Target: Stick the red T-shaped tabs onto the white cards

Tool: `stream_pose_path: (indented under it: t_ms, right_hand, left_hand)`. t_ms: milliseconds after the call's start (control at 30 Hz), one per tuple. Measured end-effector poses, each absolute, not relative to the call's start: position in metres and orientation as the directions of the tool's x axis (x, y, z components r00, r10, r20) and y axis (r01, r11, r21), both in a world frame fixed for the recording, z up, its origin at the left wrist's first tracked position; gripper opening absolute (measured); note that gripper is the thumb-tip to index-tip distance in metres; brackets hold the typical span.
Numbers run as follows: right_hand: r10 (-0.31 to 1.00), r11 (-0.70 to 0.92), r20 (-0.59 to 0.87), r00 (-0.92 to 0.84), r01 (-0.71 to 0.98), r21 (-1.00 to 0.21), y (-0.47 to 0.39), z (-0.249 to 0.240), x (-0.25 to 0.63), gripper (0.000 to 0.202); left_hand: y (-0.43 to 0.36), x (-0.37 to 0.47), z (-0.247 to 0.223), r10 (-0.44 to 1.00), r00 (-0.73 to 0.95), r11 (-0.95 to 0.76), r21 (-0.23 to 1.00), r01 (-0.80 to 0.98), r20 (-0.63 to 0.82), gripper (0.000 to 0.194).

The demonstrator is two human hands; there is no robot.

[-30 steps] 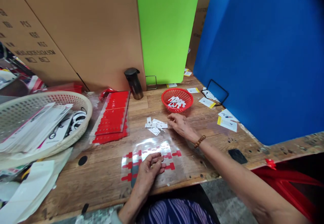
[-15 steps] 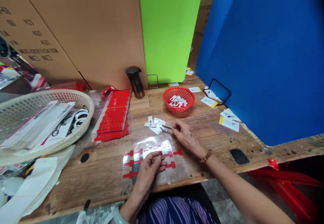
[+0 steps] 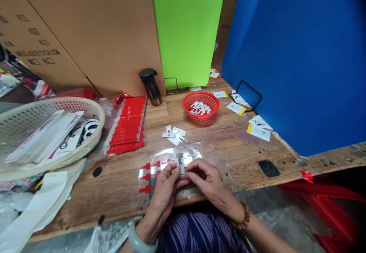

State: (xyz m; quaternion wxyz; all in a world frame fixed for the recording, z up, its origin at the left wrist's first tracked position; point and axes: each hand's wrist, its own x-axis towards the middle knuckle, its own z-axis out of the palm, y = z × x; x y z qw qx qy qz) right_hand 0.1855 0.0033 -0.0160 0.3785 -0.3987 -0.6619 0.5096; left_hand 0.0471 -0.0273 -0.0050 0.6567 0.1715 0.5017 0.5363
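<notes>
In front of my body, my left hand (image 3: pixel 168 184) pinches a small flat silvery plate (image 3: pixel 182 165) between thumb and fingers. My right hand (image 3: pixel 211 182) is closed, its fingertips at the plate's right edge. Beneath both hands lies a clear plastic sheet (image 3: pixel 166 154) carrying rows of red T-shaped stickers (image 3: pixel 145 177); the hands cover part of it. Just beyond the sheet, a small loose pile of similar flat plates (image 3: pixel 175 135) rests on the wooden table. More plates, some showing red, sit in a red basket (image 3: pixel 201 106) farther back.
Red sticker sheets (image 3: pixel 128 121) lie left of centre. A large cream basket (image 3: pixel 97 133) of printed cards stands at far left. A dark tumbler (image 3: pixel 151 87) is at the back, near green (image 3: pixel 188 32) and blue (image 3: pixel 286 74) boards. Printed cards (image 3: pixel 259 132) lie at right.
My right hand has come back from the pile toward my left hand, bringing a plate. Both hands now meet at that plate over the sheet. The view has shifted slightly.
</notes>
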Motion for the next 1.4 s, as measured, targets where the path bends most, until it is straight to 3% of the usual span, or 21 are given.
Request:
stream_pose_path:
  t_ms: [67, 133, 267, 367, 633, 767, 833, 900, 1033, 1400]
  right_hand:
    - [0.936, -0.067, -0.062, -0.348, -0.005, -0.998, 0.011, -0.020, 0.191, 0.016]
    - [0.900, -0.219, -0.157, -0.407, -0.110, -0.970, 0.017, -0.025, 0.197, 0.033]
    - [0.774, -0.346, -0.170, -0.610, -0.182, -0.921, 0.017, -0.030, 0.206, 0.038]
    - [0.748, -0.367, -0.159, -0.644, -0.202, -0.908, 0.008, -0.030, 0.211, 0.033]
    - [0.797, -0.343, -0.199, -0.570, -0.155, -0.927, -0.013, -0.029, 0.216, 0.025]
    - [0.872, -0.232, -0.216, -0.439, 0.017, -0.972, -0.006, -0.032, 0.220, 0.039]
    - [0.945, -0.114, -0.160, -0.284, 0.175, -0.978, 0.000, -0.034, 0.222, 0.032]
    - [0.978, 0.031, -0.044, -0.206, 0.351, -0.936, 0.005, -0.036, 0.224, 0.017]
    - [0.960, 0.240, 0.110, -0.257, 0.560, -0.793, 0.009, -0.040, 0.219, 0.012]
    - [0.962, 0.251, 0.081, -0.260, 0.733, -0.633, 0.015, -0.035, 0.208, 0.017]
  left_hand:
    - [-0.030, 0.045, -0.004, 0.857, -0.039, 0.435, 0.762, -0.479, -0.513, 0.033]
    - [-0.034, 0.044, -0.002, 0.846, 0.010, 0.485, 0.762, -0.429, -0.533, 0.033]
    - [-0.041, 0.042, 0.001, 0.824, 0.160, 0.557, 0.723, -0.409, -0.544, 0.028]
    - [-0.045, 0.041, 0.000, 0.796, 0.273, 0.602, 0.657, -0.454, -0.540, 0.026]
    - [-0.047, 0.045, -0.003, 0.732, 0.309, 0.672, 0.568, -0.476, -0.607, 0.025]
    - [-0.043, 0.040, -0.006, 0.765, 0.171, 0.626, 0.654, -0.424, -0.621, 0.027]
    - [-0.039, 0.036, -0.008, 0.798, 0.046, 0.573, 0.731, -0.372, -0.602, 0.027]
    - [-0.035, 0.033, -0.012, 0.829, -0.036, 0.516, 0.789, -0.332, -0.557, 0.028]
    - [-0.026, 0.034, -0.021, 0.866, -0.110, 0.439, 0.846, -0.303, -0.488, 0.033]
    - [-0.014, 0.048, -0.035, 0.857, -0.149, 0.411, 0.829, -0.380, -0.493, 0.038]
